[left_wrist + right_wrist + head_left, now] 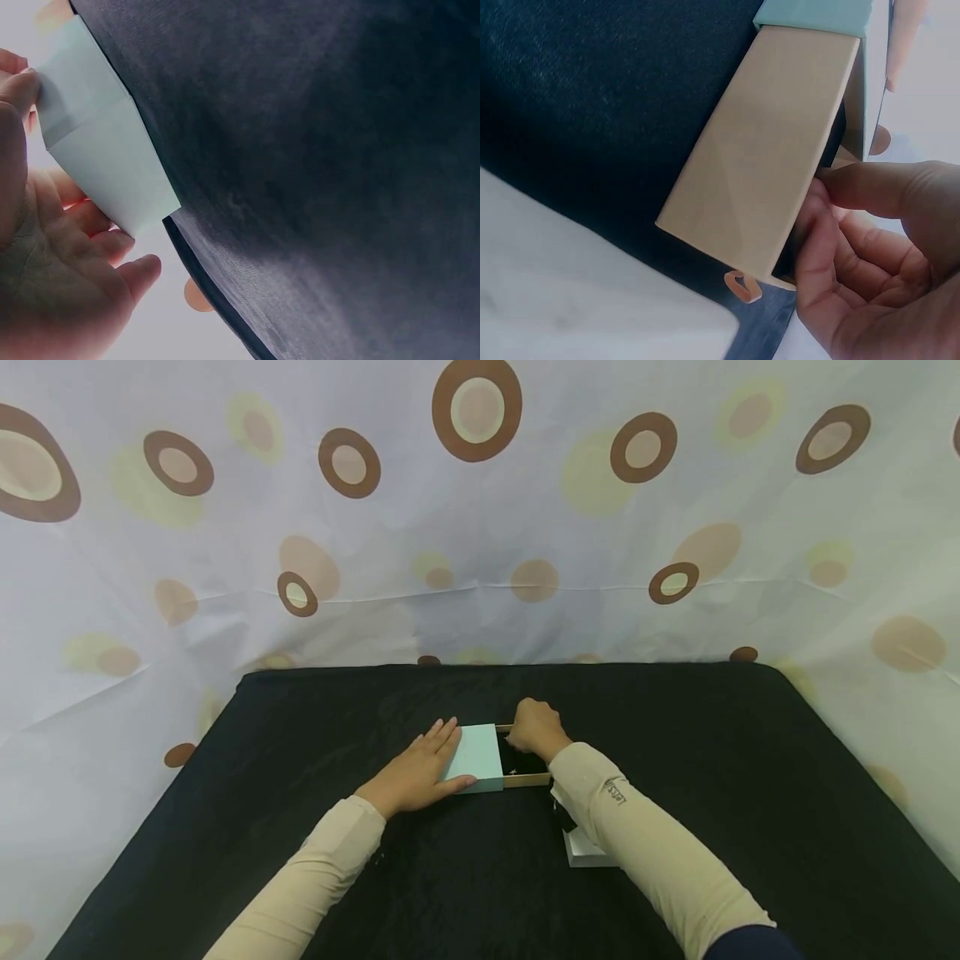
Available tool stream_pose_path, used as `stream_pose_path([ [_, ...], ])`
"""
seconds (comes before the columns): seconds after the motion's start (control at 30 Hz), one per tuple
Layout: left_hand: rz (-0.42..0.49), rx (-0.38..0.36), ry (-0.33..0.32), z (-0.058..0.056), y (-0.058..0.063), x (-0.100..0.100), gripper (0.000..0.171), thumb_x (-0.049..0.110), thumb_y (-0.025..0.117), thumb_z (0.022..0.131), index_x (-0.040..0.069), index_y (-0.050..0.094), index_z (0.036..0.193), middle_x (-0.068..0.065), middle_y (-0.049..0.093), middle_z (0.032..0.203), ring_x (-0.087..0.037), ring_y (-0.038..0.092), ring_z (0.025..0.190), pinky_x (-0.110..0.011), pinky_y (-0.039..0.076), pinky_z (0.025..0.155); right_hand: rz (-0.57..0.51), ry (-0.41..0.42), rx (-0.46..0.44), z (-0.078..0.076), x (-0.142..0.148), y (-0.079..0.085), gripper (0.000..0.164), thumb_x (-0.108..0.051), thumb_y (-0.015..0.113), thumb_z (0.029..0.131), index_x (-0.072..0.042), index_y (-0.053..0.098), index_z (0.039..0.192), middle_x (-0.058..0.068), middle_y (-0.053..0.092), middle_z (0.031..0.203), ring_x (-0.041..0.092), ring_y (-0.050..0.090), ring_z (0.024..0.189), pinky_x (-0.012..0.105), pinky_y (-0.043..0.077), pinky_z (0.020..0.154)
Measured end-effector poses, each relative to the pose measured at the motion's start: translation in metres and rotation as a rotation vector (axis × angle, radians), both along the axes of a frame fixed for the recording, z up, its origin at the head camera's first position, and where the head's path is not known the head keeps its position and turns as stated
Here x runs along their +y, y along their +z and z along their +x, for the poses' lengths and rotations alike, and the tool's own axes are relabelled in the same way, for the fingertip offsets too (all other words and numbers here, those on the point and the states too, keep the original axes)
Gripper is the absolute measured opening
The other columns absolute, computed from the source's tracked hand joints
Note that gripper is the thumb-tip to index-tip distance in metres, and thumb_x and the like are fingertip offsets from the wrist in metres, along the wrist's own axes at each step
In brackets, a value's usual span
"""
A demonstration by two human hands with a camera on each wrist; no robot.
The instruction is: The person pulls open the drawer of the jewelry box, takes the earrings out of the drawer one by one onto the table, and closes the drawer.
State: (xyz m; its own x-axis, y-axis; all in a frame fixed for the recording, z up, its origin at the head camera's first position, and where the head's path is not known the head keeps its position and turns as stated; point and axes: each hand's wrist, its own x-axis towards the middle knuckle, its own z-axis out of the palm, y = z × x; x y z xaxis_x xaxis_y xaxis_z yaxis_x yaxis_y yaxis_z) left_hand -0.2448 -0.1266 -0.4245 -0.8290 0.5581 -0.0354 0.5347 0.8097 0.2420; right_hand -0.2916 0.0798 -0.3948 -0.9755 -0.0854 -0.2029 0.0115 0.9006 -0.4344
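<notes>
A mint-green box (480, 752) lies on the table with its beige drawer (757, 142) slid partly out to the right. My left hand (420, 768) holds the cover at its left end, thumb along the front and fingers spread to the back edge. Inside the drawer shows a black lining (528, 762) with a small shiny piece of jewelry (513, 771) on it. Reaching into the drawer from the right, my right hand (538, 728) has its fingers curled and thumb and forefinger pinched at the lining. A bit of shiny jewelry shows at those fingertips, mostly hidden.
A white box (585, 852) stands nearer to me, partly under the right sleeve, with something black at its back left. An orange ribbon loop (742, 287) hangs from the drawer's end. Black cloth (465, 877) covers the table; a patterned curtain (480, 527) hangs behind.
</notes>
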Motion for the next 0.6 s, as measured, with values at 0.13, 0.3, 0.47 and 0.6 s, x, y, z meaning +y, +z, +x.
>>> stream_pose_path([
  [0.13,0.001,0.006,-0.003,-0.0002,-0.0002,-0.0004,0.083,0.058,0.046,0.095,0.002,0.021,0.152,-0.014,0.015,0.159,-0.03,0.012,0.147,-0.049,0.02,0.116,0.003,-0.006,-0.012,-0.005,-0.0005,-0.0037,0.048,-0.008,0.066,0.087,-0.012,0.044,0.045,0.001,0.042,0.045,0.014,0.044,0.044,0.027,0.04,0.049],
  [0.3,-0.005,0.008,-0.002,0.0008,0.0009,-0.0008,0.084,0.059,0.044,0.095,0.003,0.019,0.152,-0.013,0.014,0.16,-0.029,0.012,0.147,-0.05,0.017,0.116,0.001,0.0,0.003,-0.0079,0.0,-0.0081,0.049,-0.008,0.065,0.087,-0.012,0.039,0.046,0.001,0.035,0.045,0.015,0.039,0.042,0.027,0.039,0.047],
  [0.47,-0.01,-0.005,-0.003,0.0016,0.002,-0.0012,0.085,0.059,0.044,0.095,0.003,0.018,0.152,-0.013,0.013,0.16,-0.028,0.011,0.147,-0.049,0.016,0.117,-0.014,0.021,0.017,-0.0025,0.0001,-0.0043,0.051,-0.005,0.061,0.089,-0.014,0.036,0.045,-0.001,0.031,0.044,0.012,0.033,0.042,0.025,0.034,0.046],
  [0.6,-0.013,-0.005,-0.005,0.0019,0.003,-0.0012,0.085,0.059,0.044,0.095,0.003,0.018,0.152,-0.013,0.013,0.16,-0.028,0.012,0.147,-0.05,0.016,0.116,-0.021,0.035,0.034,0.0013,0.0005,-0.0028,0.053,-0.003,0.059,0.089,-0.016,0.034,0.045,-0.002,0.028,0.044,0.01,0.027,0.04,0.023,0.028,0.042],
])
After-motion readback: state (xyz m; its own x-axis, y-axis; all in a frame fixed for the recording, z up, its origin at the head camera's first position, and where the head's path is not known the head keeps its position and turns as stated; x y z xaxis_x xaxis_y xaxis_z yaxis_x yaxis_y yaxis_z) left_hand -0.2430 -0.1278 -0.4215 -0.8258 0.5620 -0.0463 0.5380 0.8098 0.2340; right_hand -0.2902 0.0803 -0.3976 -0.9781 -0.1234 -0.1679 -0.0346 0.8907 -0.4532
